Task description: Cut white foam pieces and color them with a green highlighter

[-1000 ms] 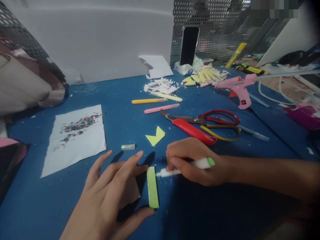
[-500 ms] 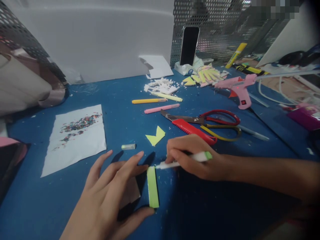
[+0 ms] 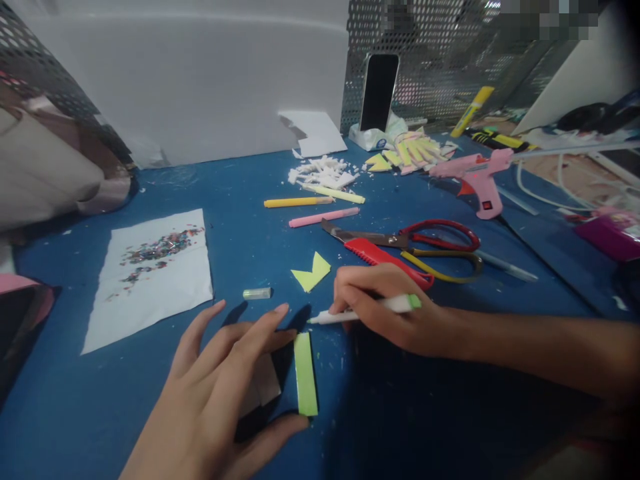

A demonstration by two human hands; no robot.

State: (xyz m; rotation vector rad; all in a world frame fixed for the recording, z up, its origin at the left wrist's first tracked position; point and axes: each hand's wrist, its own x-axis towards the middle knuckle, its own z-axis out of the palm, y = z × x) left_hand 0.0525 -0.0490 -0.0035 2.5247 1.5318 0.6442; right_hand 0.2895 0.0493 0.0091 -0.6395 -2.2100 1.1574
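Note:
A narrow light-green strip [image 3: 306, 375] lies upright in view on the blue table. My left hand [image 3: 225, 373] holds it by its two ends, a fingertip at the far end and the thumb at the near end, with the other fingers spread. Partly hidden beneath that hand is a pale flat piece [image 3: 267, 381]. My right hand [image 3: 383, 310] is closed around a white marker with green ends [image 3: 400, 304]. The marker's tip points left, just beyond the strip's far end and apart from it. A marker cap [image 3: 257, 293] and yellow-green cut pieces [image 3: 313, 273] lie farther back.
Red-and-yellow-handled scissors [image 3: 400, 240] and a red cutter [image 3: 387, 261] lie beyond my right hand. Several markers [image 3: 299, 202] rest mid-table. A pink glue gun [image 3: 483, 177] stands right, a phone [image 3: 380, 92] behind. White paper [image 3: 150, 293] with glittery bits lies left.
The marker in my right hand has lifted slightly away from the strip's corner, moving a little farther back. My left hand and the strip have stayed in place.

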